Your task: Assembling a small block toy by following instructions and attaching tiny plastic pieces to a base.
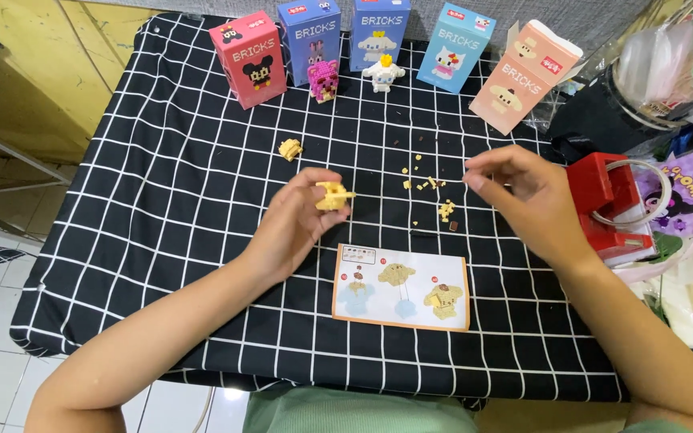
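A black cloth with a white grid [162, 200] covers the table. At the frame's centre the left hand [298, 224] grips a yellow brick model [333, 196] between its fingertips. The right hand [523, 200], centre right, pinches its fingers narrowly above loose yellow bricks [431, 192]; whether it holds one is unclear. An instruction sheet [401, 287] lies below. 5 boxes [378, 32] line the top.
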